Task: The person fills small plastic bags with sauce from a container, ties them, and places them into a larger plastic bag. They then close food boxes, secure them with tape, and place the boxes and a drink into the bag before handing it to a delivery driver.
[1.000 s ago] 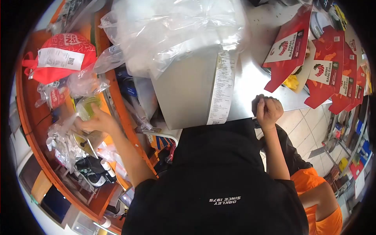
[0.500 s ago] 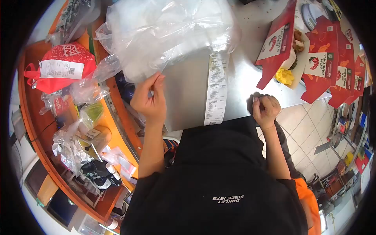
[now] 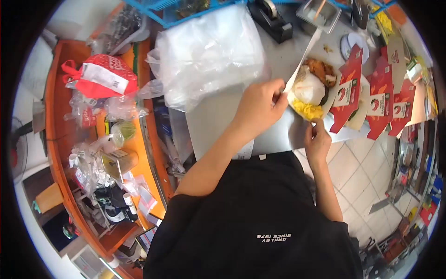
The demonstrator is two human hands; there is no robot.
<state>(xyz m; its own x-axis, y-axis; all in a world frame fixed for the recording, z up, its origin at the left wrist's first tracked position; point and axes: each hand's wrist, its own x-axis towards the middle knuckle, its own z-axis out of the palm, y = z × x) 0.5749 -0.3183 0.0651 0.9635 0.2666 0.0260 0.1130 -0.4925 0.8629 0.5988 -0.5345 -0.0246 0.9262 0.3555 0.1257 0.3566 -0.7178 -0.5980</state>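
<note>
An open paper food box (image 3: 304, 60) stands on the metal table with white rice (image 3: 310, 88), browned fried chicken (image 3: 320, 72) and yellow scrambled egg (image 3: 308, 110) in it. My left hand (image 3: 262, 107) pinches the left flap of this box, which shows edge-on as a pale strip. At the near end, just below the egg, my right hand (image 3: 318, 142) has its thumb and fingertips closed on the box edge. A long printed receipt (image 3: 244, 151) lies on the table, mostly hidden beneath my left forearm.
More red food boxes (image 3: 380, 104) stand in a row at the right. Clear plastic bags (image 3: 211, 56) lie at the left, with a tape dispenser (image 3: 274, 23) and a metal container (image 3: 319, 16) behind. A red bag (image 3: 104, 76) rests on the orange shelf (image 3: 55, 139).
My left hand has moved right from the plastic bags to the flap of the nearest food box. My right hand has come to that box's near edge. The view has shifted.
</note>
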